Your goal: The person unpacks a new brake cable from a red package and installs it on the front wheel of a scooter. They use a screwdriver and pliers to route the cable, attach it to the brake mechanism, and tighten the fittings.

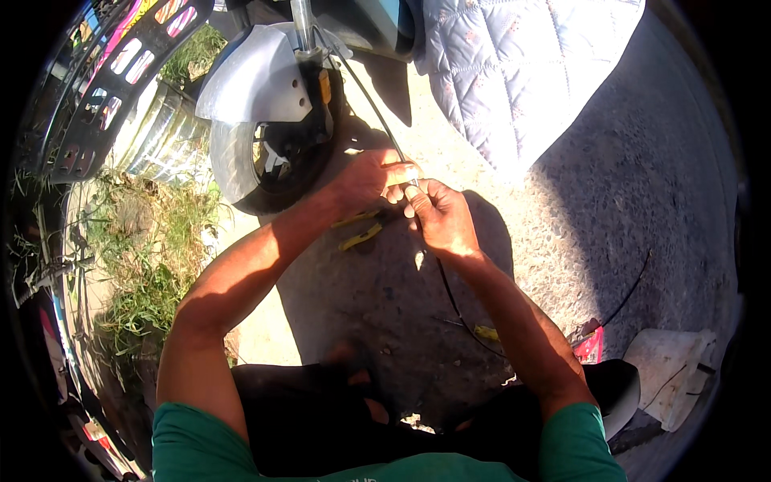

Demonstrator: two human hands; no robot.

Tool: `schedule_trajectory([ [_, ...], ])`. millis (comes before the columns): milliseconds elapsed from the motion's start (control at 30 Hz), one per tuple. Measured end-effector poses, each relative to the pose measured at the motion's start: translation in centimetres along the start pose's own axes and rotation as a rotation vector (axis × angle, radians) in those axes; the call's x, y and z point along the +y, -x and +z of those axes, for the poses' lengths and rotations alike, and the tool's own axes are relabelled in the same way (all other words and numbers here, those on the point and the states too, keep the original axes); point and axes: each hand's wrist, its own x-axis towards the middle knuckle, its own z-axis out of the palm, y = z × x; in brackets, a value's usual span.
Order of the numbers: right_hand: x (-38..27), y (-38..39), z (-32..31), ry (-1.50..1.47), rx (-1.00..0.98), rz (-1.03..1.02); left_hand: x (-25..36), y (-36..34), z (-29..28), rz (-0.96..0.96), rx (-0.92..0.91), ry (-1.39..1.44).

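My left hand pinches a thin black cable that comes down from the front of a two-wheeled vehicle. My right hand grips the cable just below, touching or nearly touching the left, at what looks like a small fitting. The cable hangs on past my right forearm in a loop. Beneath my hands on the shadowed ground lies a yellow-handled tool, partly hidden, and another yellow-handled tool lies by my right forearm.
The front wheel with its grey fender stands ahead. A pale quilted cover is at upper right, weeds and a black slotted rack at left, a white container and red packet at lower right.
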Motion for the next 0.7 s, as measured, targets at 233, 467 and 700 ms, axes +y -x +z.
schedule_trajectory([
  [233, -1.9, 0.2, -1.4, -0.522, -0.131, 0.26, 0.5, 0.4, 0.2, 0.013, -0.002, 0.001],
  [467, -0.7, -0.4, -1.9, -0.464, -0.185, 0.241, 1.3, 0.7, 0.8, -0.003, -0.021, -0.056],
  [700, -0.4, -1.4, -1.0, -0.323, -0.214, 0.203, 0.7, 1.2, -0.7, -0.019, 0.012, -0.082],
])
